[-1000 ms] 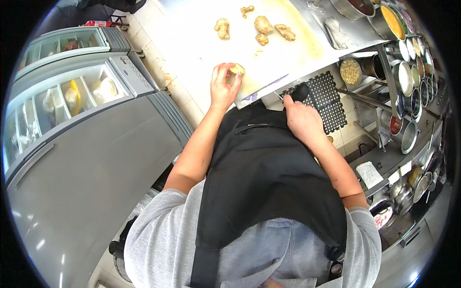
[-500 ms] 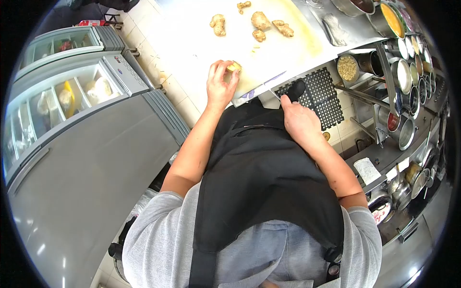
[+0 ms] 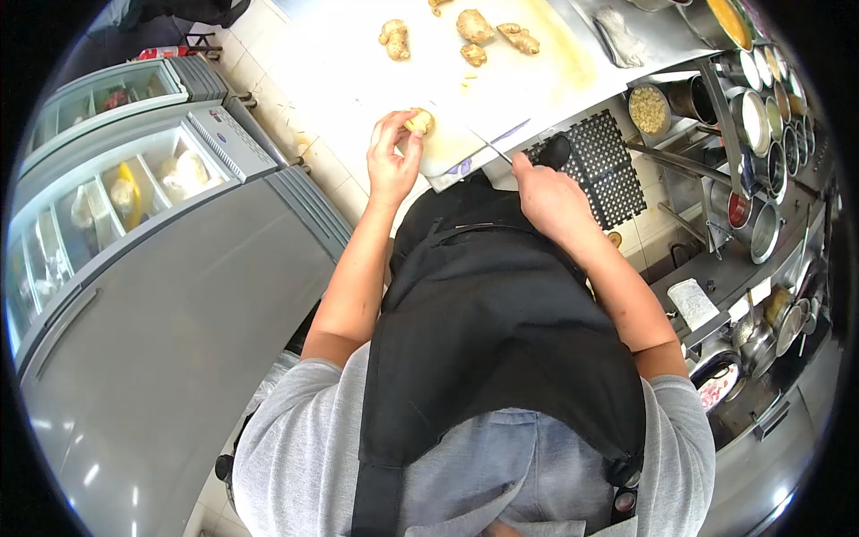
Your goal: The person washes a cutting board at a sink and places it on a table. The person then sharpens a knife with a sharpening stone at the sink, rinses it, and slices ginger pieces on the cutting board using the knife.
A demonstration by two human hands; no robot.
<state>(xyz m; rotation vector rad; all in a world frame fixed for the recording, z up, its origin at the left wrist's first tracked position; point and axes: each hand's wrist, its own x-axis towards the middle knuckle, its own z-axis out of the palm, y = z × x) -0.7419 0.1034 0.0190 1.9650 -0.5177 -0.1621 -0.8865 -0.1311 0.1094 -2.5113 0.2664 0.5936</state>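
Observation:
My left hand (image 3: 394,159) grips a partly peeled piece of ginger (image 3: 418,123) between thumb and fingers, low over the near side of the pale cutting board (image 3: 537,76). In my right hand (image 3: 552,192) is a knife (image 3: 489,143), its thin blade angled up and left over the board's near edge, its tip short of the ginger. Unpeeled ginger pieces lie farther back: one knob (image 3: 395,39) at the left, a larger one (image 3: 475,27) in the middle and a branching one (image 3: 519,38) to its right. Small yellow scraps (image 3: 469,79) lie nearer.
A crumpled cloth (image 3: 619,38) sits right of the board. Beyond the counter's right edge are a pan of chopped pale pieces (image 3: 649,109), metal pots and a rack rail. A black perforated mat (image 3: 607,166) covers floor below. Chest freezers (image 3: 170,268) stand at the left.
My left hand has shifted left with the ginger, whose cut yellow face now shows more. The knife blade has come up over the board's edge. The whole view has also shifted slightly.

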